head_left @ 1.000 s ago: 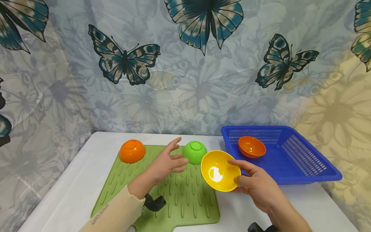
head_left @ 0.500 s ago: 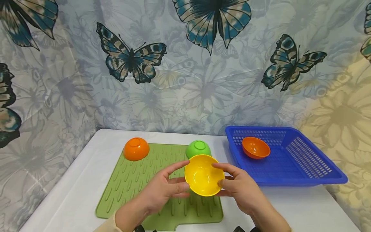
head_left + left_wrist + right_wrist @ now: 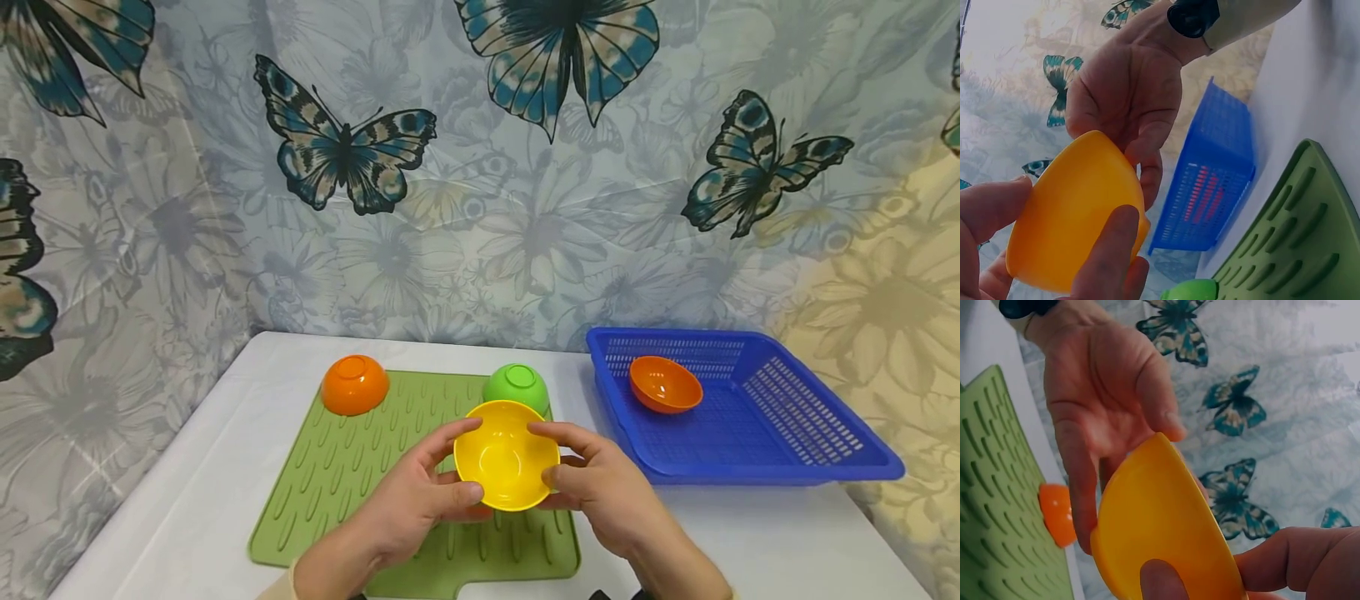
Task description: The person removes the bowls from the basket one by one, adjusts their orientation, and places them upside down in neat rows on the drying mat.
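Note:
Both hands hold a yellow bowl [image 3: 507,457] above the green mat, its inside tilted toward the head camera. The left hand [image 3: 420,492] grips the bowl's left side, thumb and forefinger at the rim and other fingers beneath. On the right side, the right hand [image 3: 600,483] pinches the rim between fingers and thumb. Each wrist view shows the bowl's smooth outer wall, with fingers pressed to it. Behind the bowl, a green bowl [image 3: 516,387] lies upside down on the mat, partly covered. An orange bowl [image 3: 355,385] also sits upside down at the mat's far left corner.
A green ridged mat [image 3: 337,467] lies on the white table [image 3: 187,467]. To the right stands a blue plastic basket [image 3: 780,454] with an orange-red bowl [image 3: 666,385] upright inside. A butterfly-patterned cloth [image 3: 525,250] hangs behind the table.
The yellow bowl has moved left, away from the basket, in the right hand. The left hand, earlier free above the mat, has come to the bowl and now grips its left side.

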Demonstrator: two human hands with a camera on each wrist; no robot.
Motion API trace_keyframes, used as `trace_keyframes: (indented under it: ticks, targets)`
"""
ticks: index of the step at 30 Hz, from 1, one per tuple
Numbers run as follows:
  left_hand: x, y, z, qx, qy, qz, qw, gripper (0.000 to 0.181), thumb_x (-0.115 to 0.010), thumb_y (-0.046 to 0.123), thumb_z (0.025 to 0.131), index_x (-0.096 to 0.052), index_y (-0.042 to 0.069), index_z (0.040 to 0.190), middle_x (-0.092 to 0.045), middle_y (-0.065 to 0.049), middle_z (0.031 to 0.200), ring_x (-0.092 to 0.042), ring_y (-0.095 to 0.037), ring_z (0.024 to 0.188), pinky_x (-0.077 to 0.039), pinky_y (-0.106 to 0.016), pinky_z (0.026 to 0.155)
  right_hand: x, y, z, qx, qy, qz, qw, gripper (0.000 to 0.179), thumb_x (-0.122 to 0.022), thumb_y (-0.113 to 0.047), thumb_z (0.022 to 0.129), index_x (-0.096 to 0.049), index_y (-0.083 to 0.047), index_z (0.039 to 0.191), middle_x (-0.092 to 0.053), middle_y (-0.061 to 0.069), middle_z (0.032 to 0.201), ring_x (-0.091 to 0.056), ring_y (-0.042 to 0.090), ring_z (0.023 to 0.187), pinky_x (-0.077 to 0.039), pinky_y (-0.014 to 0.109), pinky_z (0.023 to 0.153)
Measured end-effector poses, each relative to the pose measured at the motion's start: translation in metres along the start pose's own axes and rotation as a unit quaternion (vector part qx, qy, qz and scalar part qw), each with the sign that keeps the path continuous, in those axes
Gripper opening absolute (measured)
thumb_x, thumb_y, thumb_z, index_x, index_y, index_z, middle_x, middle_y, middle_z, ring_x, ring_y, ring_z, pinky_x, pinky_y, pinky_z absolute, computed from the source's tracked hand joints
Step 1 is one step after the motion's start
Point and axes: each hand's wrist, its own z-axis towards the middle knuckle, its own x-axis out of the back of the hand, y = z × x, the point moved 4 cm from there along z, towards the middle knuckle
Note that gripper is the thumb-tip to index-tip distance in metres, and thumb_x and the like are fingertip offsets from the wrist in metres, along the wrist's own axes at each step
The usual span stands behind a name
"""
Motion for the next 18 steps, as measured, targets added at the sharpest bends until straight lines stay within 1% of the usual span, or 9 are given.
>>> trace_keyframes:
  ticks: [6,9,12,15,18]
  targets:
    - [0.003,0.000,-0.001,-0.009,0.011,0.006,0.9999,0.068,-0.068,-0.006,0.090,-0.041,0.009,0.151,-0.026,-0.020,0.154,-0.061,-0.035,0.112,-0.054,-0.049,0.088,0.001,0.000,0.000,0.007,-0.017,0.006,0.9998,0.055,-0.061,0.004,0.088,-0.050,0.005,0.142,-0.052,0.025,0.132,-0.065,0.034,0.098,-0.057,0.050,0.078]
    - [0.006,0.003,-0.001,-0.016,0.031,0.013,0.9993,0.069,-0.069,-0.006,0.090,-0.041,0.008,0.151,-0.027,-0.022,0.152,-0.062,-0.034,0.109,-0.054,-0.048,0.088,0.004,-0.003,-0.002,0.012,-0.010,0.004,0.9999,0.055,-0.062,0.001,0.092,-0.047,0.003,0.144,-0.049,0.026,0.135,-0.062,0.035,0.103,-0.058,0.050,0.078]
    - [0.009,0.006,-0.001,-0.024,0.051,0.019,0.9982,0.070,-0.070,-0.007,0.089,-0.041,0.008,0.150,-0.028,-0.023,0.150,-0.062,-0.033,0.107,-0.055,-0.048,0.087,0.008,-0.007,-0.004,0.013,0.006,0.008,0.9999,0.053,-0.061,-0.005,0.095,-0.045,0.000,0.146,-0.043,0.026,0.140,-0.058,0.036,0.109,-0.057,0.051,0.078]
    - [0.012,0.009,-0.001,-0.029,0.058,0.024,0.9976,0.071,-0.070,-0.008,0.088,-0.041,0.008,0.150,-0.028,-0.023,0.149,-0.062,-0.034,0.107,-0.055,-0.048,0.088,0.012,-0.011,-0.004,0.011,0.004,0.038,0.9992,0.053,-0.059,-0.009,0.098,-0.041,0.000,0.146,-0.043,0.027,0.137,-0.056,0.037,0.112,-0.056,0.053,0.080]
    - [0.013,0.011,0.000,-0.034,0.059,0.032,0.9972,0.070,-0.070,-0.009,0.088,-0.041,0.008,0.150,-0.027,-0.022,0.149,-0.062,-0.033,0.107,-0.055,-0.047,0.087,0.016,-0.016,-0.004,0.008,-0.021,0.090,0.9957,0.052,-0.055,-0.013,0.101,-0.037,0.002,0.147,-0.046,0.026,0.135,-0.059,0.039,0.112,-0.054,0.057,0.083]
